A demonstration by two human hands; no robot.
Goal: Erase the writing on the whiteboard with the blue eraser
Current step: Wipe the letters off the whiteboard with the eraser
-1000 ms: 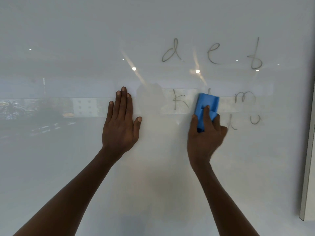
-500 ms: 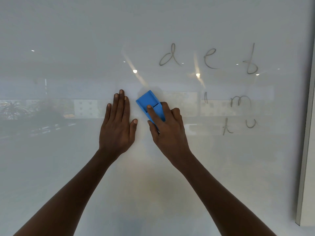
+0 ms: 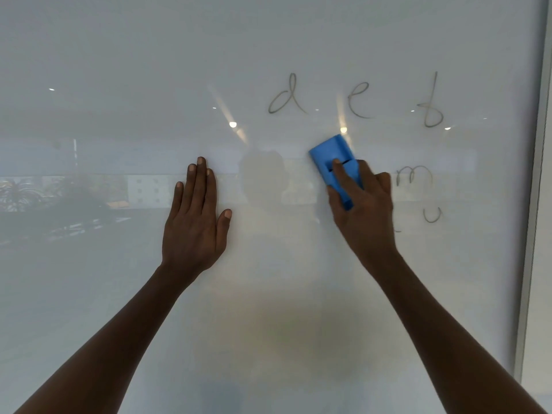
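A glossy whiteboard (image 3: 119, 294) fills the view. My right hand (image 3: 363, 210) presses the blue eraser (image 3: 331, 156) against it, tilted up to the left, at mid-height right of centre. Faint grey letters stay on the board: "d" (image 3: 285, 95), "e" (image 3: 358, 100) and "f" (image 3: 431, 103) in a row above the eraser, "m" (image 3: 413, 174) and "u" (image 3: 432, 215) just right of my hand. My left hand (image 3: 195, 216) lies flat on the board with fingers together, well left of the eraser.
The board's grey metal frame (image 3: 534, 204) runs down the right edge, with a pale wall beyond it. Ceiling lights and a room reflect in the glossy surface. The left and lower board carry no writing.
My right hand swept the eraser left next to my left hand, then back right. The "k", "l" and "t" are gone from the board. My left hand stayed put.
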